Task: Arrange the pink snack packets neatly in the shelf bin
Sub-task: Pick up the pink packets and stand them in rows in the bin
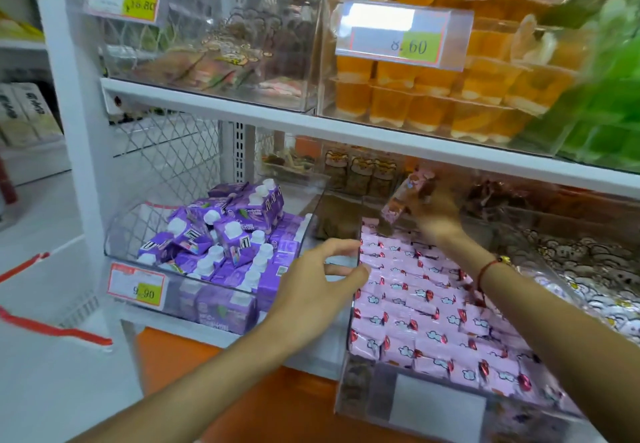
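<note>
We see both arms reaching forward into the lower shelf. The right hand [437, 212] is raised at the back of the clear shelf bin [349, 332], wrist bent, its fingers [424, 197] clamped on a single pink snack packet [403, 200] held upright and tilted above the stock. A red thread bracelet [486, 268] circles the right wrist. The left hand [313, 287] hovers at the bin's left wall, palm down, fingers apart and lightly curved, thumb near the wall's upper edge; we cannot tell whether it touches the plastic.

Inside the bin, the pink snack packets [429, 307] lie in overlapping rows running from back to front; they are too many and too overlapped for us to count. A blank label holder [438, 408] fronts the bin.

To the left, one bin holds a heap of purple cartons [221, 238] with white caps, priced by one tag [136, 285]. On the upper shelf we count two more price tags [403, 34], the right one in front of stacked orange jelly cups [433, 96].
</note>
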The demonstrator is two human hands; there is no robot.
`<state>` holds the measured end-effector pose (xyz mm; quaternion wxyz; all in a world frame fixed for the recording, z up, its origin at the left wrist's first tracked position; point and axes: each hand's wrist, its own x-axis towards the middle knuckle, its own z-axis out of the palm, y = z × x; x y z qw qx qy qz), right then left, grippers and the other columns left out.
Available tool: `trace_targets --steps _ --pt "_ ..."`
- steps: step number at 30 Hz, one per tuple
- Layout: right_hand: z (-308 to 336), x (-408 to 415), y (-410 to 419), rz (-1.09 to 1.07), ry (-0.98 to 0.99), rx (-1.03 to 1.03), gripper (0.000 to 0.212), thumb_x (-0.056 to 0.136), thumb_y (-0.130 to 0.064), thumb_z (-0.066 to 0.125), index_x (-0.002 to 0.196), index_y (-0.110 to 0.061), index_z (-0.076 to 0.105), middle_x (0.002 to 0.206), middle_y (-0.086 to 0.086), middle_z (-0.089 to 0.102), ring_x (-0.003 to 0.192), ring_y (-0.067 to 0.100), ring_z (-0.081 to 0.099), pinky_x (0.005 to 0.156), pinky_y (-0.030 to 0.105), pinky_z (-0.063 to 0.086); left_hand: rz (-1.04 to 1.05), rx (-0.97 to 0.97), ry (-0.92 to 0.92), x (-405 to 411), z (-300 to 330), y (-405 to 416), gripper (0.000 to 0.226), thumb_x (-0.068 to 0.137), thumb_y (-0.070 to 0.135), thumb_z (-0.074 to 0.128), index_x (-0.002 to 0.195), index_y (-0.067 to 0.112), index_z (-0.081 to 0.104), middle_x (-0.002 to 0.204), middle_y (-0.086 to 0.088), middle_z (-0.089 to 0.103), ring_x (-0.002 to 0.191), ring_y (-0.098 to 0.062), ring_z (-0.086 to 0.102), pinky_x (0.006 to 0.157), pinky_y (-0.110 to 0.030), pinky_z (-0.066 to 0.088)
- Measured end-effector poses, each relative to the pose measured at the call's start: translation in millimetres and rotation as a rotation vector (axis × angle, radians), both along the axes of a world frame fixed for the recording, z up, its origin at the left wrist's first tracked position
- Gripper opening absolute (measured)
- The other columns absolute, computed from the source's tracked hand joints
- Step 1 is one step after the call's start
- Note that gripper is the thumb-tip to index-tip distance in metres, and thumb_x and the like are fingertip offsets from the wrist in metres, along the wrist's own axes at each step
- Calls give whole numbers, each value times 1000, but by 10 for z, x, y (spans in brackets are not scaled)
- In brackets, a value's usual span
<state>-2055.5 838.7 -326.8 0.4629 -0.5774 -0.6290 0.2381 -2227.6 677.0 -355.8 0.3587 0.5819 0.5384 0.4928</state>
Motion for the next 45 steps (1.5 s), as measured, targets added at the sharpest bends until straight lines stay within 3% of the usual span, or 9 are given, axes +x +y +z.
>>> trace_targets --steps 3,6,9,13,18,22,26,33,45 --pt "-35 24 64 112 -170 21 32 92 -13 58 118 0 44 105 9 57 76 10 57 58 2 43 -9 -2 5 -5 -10 2 29 85 34 65 113 37 63 106 24 66 91 7 63 92 -31 51" --pt "-65 36 69 166 -469 45 18 88 -19 63 99 -13 51 106 -1 54 72 18 62 56 27 54 -6 -2 -3 -8 -6 15 28 84 33 66 112 38 63 107 24 65 91 8 63 93 -31 51" --pt "-204 93 68 177 -867 44 21 94 -40 51 95 -21 61 91 -3 53 64 16 59 53 27 46 -6 -7 -15 1 -13 25 29 84 30 66 112 37 62 110 21 65 93 4 64 92 -33 51" --pt "-167 123 48 256 -1003 -68 29 101 -34 36 107 -27 64 81 -6 54 76 15 51 62 26 37 -18 4 -23 1 -12 28 29 85 28 66 113 34 62 111 16 67 93 1 65 92 -32 51" --pt "42 161 -196 278 -782 -109 25 99 -21 38 120 -18 50 104 9 63 88 23 61 75 32 49 -13 42 27 -23 -20 20 25 84 28 66 107 37 61 107 20 65 94 4 62 91 -28 50" --pt "-18 416 -679 181 -836 -12 43 98 -30 41 140 -24 39 138 4 48 119 23 50 97 37 43 85 292 242 -14 104 120 35 82 28 70 111 40 55 106 25 57 100 12 52 80 -1 36" --pt "-234 560 -1031 215 -925 -99 50 100 -43 29 148 -27 27 152 -4 30 136 17 30 110 32 29 -27 335 441 135 388 551 24 87 19 64 108 31 65 98 14 67 88 -1 60 81 -23 49" --pt "-360 552 -1046 174 -956 -37 49 101 -43 20 147 -27 28 149 -5 34 135 17 30 108 32 28 -222 121 1075 622 404 1343 31 98 24 46 127 26 55 130 0 58 116 -19 54 97 -35 45" --pt "-402 578 -1015 166 -911 -27 49 101 -43 21 146 -28 30 148 -3 36 134 17 29 109 36 25 -148 122 1165 741 317 1556 15 91 34 57 102 27 64 112 4 64 99 -16 57 84 -27 46"
